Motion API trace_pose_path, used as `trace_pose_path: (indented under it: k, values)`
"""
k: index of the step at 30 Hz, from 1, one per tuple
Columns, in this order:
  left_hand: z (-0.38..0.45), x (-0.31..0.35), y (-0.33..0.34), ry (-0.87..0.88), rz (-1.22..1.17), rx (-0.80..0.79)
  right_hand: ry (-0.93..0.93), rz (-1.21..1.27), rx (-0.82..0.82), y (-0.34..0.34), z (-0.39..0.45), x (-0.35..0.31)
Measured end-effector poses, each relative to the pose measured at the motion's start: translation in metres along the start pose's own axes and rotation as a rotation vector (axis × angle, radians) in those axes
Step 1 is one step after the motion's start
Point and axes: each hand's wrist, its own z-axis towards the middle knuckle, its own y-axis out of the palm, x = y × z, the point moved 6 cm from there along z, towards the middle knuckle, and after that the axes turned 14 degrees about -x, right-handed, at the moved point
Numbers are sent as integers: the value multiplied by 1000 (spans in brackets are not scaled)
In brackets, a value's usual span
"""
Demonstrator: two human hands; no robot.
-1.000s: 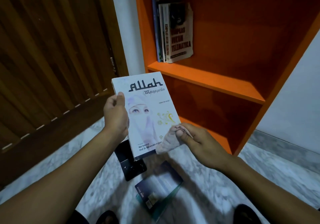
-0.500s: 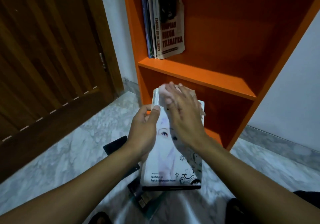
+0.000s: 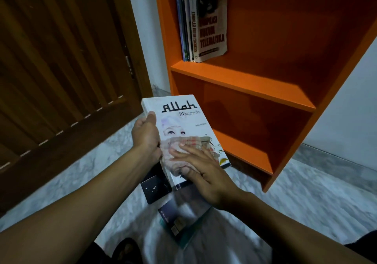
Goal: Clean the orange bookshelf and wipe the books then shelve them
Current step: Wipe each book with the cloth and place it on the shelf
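Observation:
My left hand (image 3: 145,136) grips the left edge of a white book (image 3: 183,119) titled "Allah", held face up in front of the orange bookshelf (image 3: 244,80). My right hand (image 3: 204,170) lies flat with straight fingers on a pale cloth (image 3: 183,147), pressing it onto the lower half of the cover. Several books (image 3: 201,23) stand upright at the left end of the upper shelf. The lower shelf compartment holds nothing that I can see.
Two more books lie on the marble floor below my hands: a dark one (image 3: 156,186) and a blue-and-white one (image 3: 179,216). A brown wooden door (image 3: 61,59) fills the left. A white wall (image 3: 346,110) stands right of the shelf.
The book has swung back from its tilted pose to face up with the title at the top. My right hand and cloth slid from the top of the cover down to its lower half.

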Motion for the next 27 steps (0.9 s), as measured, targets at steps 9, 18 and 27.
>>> trace_pose_path:
  k: [9, 18, 27]
  values:
    - [3, 23, -16, 69, 8, 42, 50, 305, 34, -23, -1, -2]
    - [-9, 42, -1, 194, 191, -162, 491, 119, 147, -84, -10, 50]
    - [-23, 57, 32, 212, 272, -410, 322, 799, 114, -78, -1, 46]
